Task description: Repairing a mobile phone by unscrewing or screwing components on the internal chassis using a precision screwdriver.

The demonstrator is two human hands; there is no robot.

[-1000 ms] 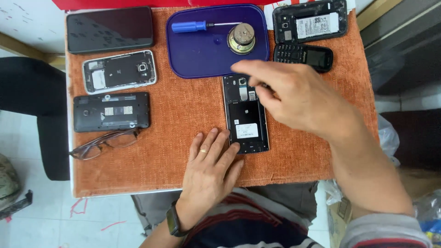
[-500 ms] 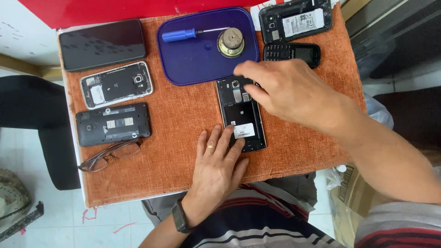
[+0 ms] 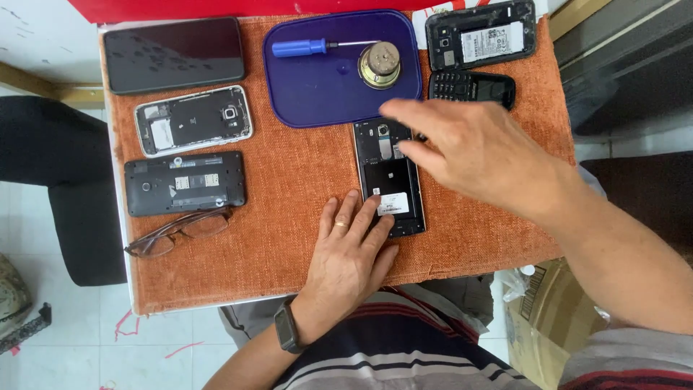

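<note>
On the orange cloth [image 3: 289, 188], backless black phone [image 3: 388, 184], insides bared; pinned flat under left hand [image 3: 350, 256], right hand [image 3: 469, 148] open above.

Left hand [image 3: 351, 249] pins opened phone [image 3: 390, 180] — right hand [image 3: 469, 148] above.

Bare cloth [image 3: 303, 188] between phones [image 3: 185, 183]

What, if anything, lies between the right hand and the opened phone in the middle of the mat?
Nothing visible does. The right hand is directly over the top end of the opened phone, and the left hand presses on its lower end.
</note>
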